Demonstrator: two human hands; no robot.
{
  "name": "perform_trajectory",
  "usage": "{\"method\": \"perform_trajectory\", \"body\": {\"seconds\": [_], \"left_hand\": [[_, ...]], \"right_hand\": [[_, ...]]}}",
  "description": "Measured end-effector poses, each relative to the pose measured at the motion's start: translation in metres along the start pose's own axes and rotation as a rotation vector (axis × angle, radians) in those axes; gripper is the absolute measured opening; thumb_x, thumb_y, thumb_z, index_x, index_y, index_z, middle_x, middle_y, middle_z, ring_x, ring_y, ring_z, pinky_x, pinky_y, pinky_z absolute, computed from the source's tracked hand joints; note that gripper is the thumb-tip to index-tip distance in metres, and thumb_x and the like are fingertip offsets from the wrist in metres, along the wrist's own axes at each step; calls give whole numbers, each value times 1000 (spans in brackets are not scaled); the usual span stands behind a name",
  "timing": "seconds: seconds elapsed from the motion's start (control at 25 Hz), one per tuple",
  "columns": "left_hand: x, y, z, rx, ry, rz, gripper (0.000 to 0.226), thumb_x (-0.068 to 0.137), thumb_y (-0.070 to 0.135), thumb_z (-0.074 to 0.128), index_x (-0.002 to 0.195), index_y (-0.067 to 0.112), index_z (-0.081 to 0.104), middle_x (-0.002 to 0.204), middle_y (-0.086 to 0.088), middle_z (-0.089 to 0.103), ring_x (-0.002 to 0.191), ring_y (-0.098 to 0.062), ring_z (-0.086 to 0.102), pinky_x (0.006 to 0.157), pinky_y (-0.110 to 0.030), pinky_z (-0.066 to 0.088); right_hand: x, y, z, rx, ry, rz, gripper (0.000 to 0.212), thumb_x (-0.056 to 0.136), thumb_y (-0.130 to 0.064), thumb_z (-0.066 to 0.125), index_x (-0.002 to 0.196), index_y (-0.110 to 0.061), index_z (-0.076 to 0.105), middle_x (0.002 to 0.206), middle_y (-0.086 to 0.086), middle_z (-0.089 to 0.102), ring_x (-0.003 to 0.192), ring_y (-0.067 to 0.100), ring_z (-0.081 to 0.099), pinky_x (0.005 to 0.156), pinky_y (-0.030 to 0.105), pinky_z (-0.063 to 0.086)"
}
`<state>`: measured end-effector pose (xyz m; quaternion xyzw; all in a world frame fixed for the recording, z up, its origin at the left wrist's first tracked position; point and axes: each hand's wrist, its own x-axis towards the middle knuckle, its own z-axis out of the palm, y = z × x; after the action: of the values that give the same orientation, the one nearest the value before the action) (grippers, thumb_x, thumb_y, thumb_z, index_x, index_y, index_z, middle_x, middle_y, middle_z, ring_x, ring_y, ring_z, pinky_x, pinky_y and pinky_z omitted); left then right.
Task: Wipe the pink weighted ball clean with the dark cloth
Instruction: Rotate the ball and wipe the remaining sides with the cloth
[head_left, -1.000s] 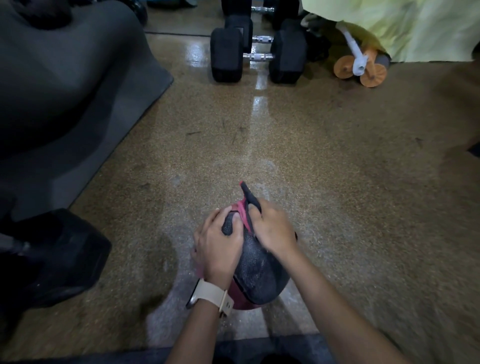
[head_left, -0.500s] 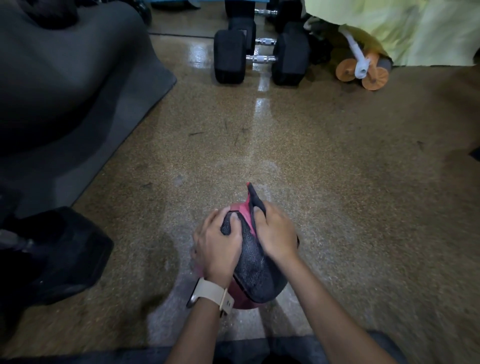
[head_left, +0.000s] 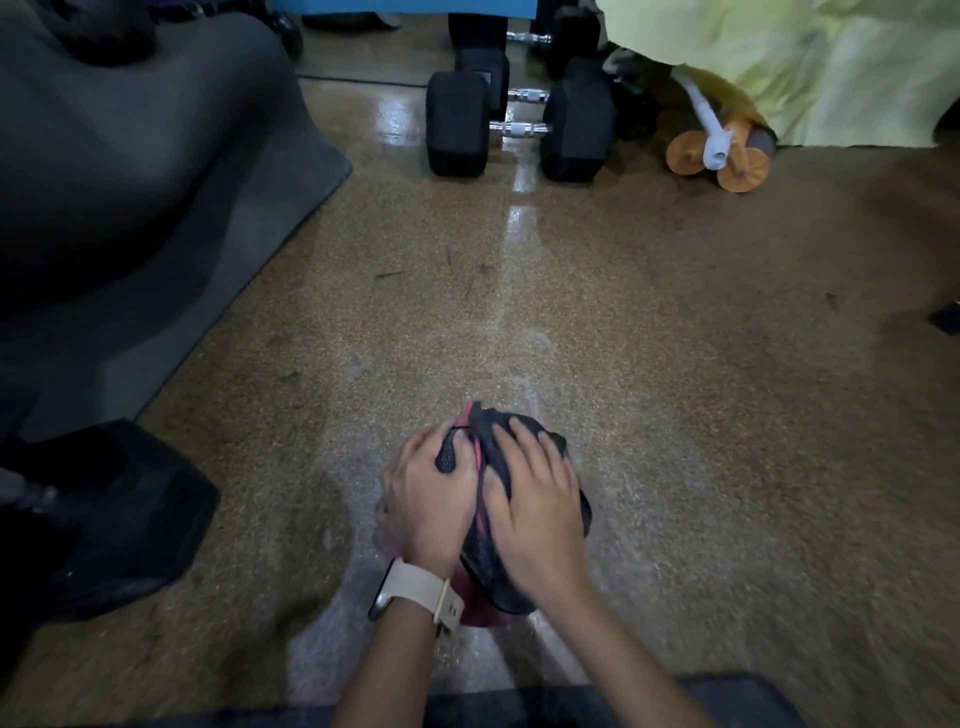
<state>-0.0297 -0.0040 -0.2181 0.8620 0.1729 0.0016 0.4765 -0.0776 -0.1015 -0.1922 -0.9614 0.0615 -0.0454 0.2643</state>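
The pink weighted ball (head_left: 482, 616) sits on the speckled floor close in front of me, mostly hidden by the cloth and my hands. Only a pink edge shows at its near side, plus a strip between my hands. The dark cloth (head_left: 491, 423) is draped over the top and right of the ball. My left hand (head_left: 426, 499), with a watch on the wrist, curls around the ball's left side and holds it. My right hand (head_left: 535, 512) lies on the cloth with fingers spread and straight, pressing it onto the ball.
Black hex dumbbells (head_left: 519, 130) stand at the far middle. Beside them on the right are an orange-wheeled roller (head_left: 719, 161) and yellow fabric (head_left: 779, 62). A grey mat (head_left: 156, 218) fills the left side, with a black weight (head_left: 119, 514) at near left.
My right hand has gone from pinching the cloth's upright peak to lying flat on it, and the peak has flattened over the ball. My left hand keeps its hold.
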Motion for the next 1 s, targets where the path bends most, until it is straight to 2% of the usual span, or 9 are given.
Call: {"method": "perform_trajectory", "body": {"seconds": [0.12,0.2,0.36,0.44,0.6,0.72,0.8,0.92,1.0], "left_hand": [[0,-6,1,-31,5,16,46,85,56,45,122,45,70,139,14,63,132,-21,56,110,-47,45],[-2,-5,0,5,3,40,59,79,68,39,125,45,68,141,15,61,134,-20,54,112,-48,44],[-9,1,-2,97,-45,71,75,69,89,41,129,48,60,144,18,56,135,-19,50,108,-51,46],[-6,1,-4,84,-34,68,75,67,87,43,128,47,62,141,16,59,132,-20,54,107,-49,48],[-5,-1,-5,51,-43,39,80,64,85,44,129,44,65,143,15,59,133,-19,54,110,-46,46],[-10,2,-3,59,-35,55,79,66,87,46,129,43,65,143,15,58,133,-19,54,109,-49,47],[-12,5,-3,76,-39,43,78,67,86,45,130,44,64,143,15,58,133,-20,54,108,-49,47],[-4,4,-3,55,-41,-24,70,68,83,44,126,48,64,138,14,61,128,-23,57,105,-49,50],[6,6,-5,-29,-88,-84,68,67,81,46,122,46,66,134,11,65,126,-24,59,106,-49,49]], "right_hand": [[-28,8,-3,-11,-33,-81,55,97,-49,17,150,-36,26,158,-16,17,147,10,8,120,37,5],[5,15,-5,60,-80,-9,53,96,-49,20,145,-35,36,154,-14,32,144,12,23,117,39,18],[78,18,-11,206,-213,244,31,99,-35,36,109,-20,61,110,4,64,104,28,59,76,35,40],[56,17,-9,206,-70,111,30,100,-36,36,112,-23,61,107,-4,63,108,23,58,84,35,41],[-21,37,2,337,69,-19,47,98,-44,28,141,-34,44,150,-14,38,143,7,25,117,31,18],[19,50,-6,631,-19,318,28,99,-42,36,114,-43,59,125,-5,61,116,12,55,96,34,43],[57,42,-15,495,-167,384,29,101,-39,37,107,-35,65,112,-1,68,100,17,61,85,34,45],[40,20,-5,146,-39,27,41,99,-42,29,131,-31,54,134,-9,56,127,14,48,103,35,36],[-12,21,7,154,18,-114,46,99,-51,25,142,-43,37,154,-17,32,145,7,19,119,33,10]]}}
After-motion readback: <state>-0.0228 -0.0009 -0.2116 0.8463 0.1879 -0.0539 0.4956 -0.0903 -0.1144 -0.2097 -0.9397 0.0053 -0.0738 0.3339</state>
